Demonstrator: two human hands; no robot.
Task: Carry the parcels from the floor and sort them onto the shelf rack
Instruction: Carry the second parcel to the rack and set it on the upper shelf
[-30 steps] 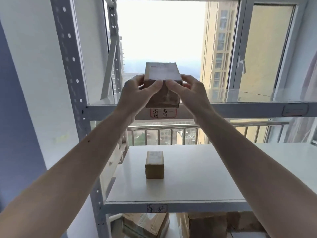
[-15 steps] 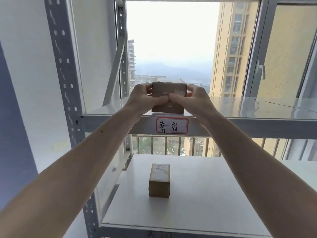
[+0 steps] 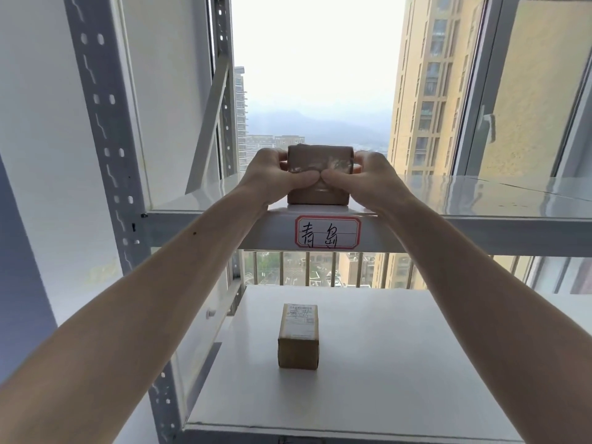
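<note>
Above the handwritten label (image 3: pixel 327 232), brown parcel (image 3: pixel 318 174) now rests on upper shelf (image 3: pixel 480 200), lowered from mid-air; left hand (image 3: pixel 275 177) and right hand (image 3: pixel 365 177) grip it; release pending.

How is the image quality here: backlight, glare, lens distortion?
Head view: the window sky is blown out, so the parcel gripped by the left hand and right hand looks dim; the top shelf reflects glare; rack posts bow from wide-angle distortion.

The upper shelf (image 3: pixel 480 200) lies bare to the right of the held parcel (image 3: pixel 318 174); the grey upright (image 3: pixel 105 149) and slanted brace (image 3: pixel 208 123) close the left; a small parcel (image 3: pixel 298 338) stands mid lower shelf (image 3: pixel 400 363), room all round.
</note>
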